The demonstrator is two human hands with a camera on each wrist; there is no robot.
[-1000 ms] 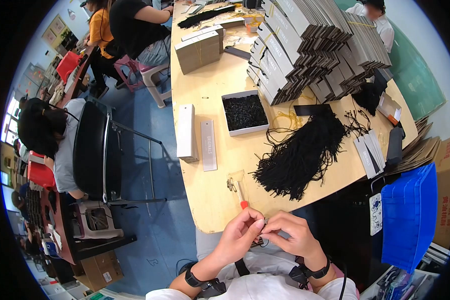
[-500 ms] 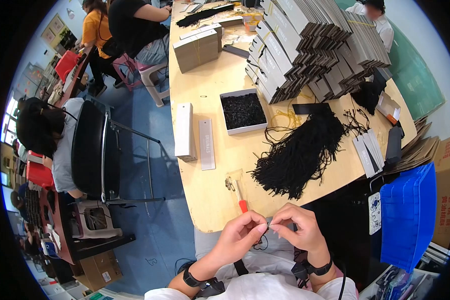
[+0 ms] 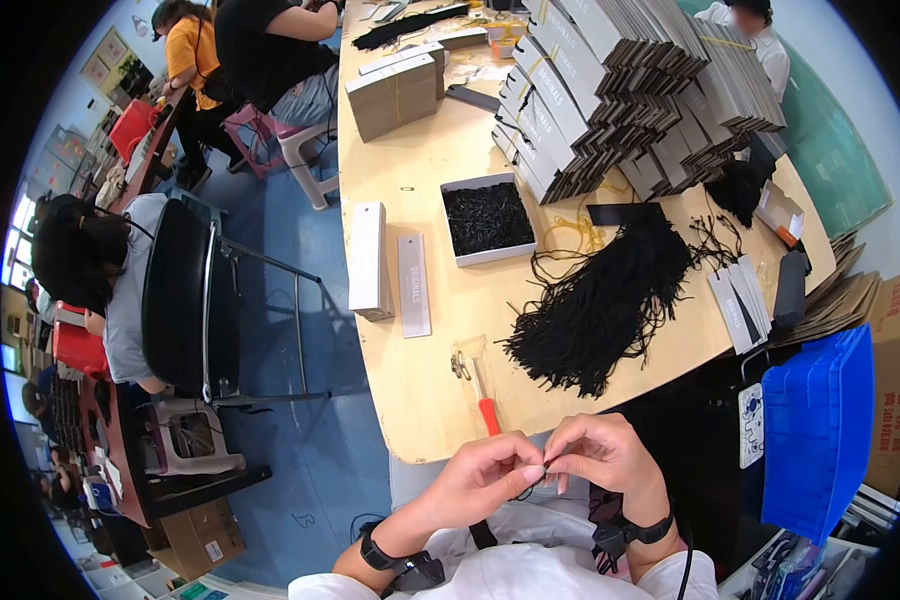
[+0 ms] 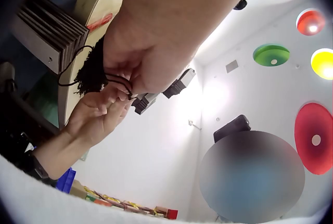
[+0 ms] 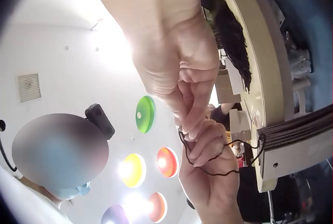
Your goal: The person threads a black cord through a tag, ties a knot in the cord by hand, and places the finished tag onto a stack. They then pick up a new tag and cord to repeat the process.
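The word "ORIGINALS" runs in pale capitals along the single grey tag lying flat on the table. The same word repeats on faces of the tall stack of grey tags, cut short on some. Similar lettering on the small fanned bundle is too small to read surely. The cardboard box bears red Chinese characters, seemingly including 桃酥. A mark like a "B" stands on the blue floor.

It's a hand-assembly workshop in full swing, banded stacks of grey printed tags towering over the desk, black cords heaped alongside, and people busy at neighbouring desks.
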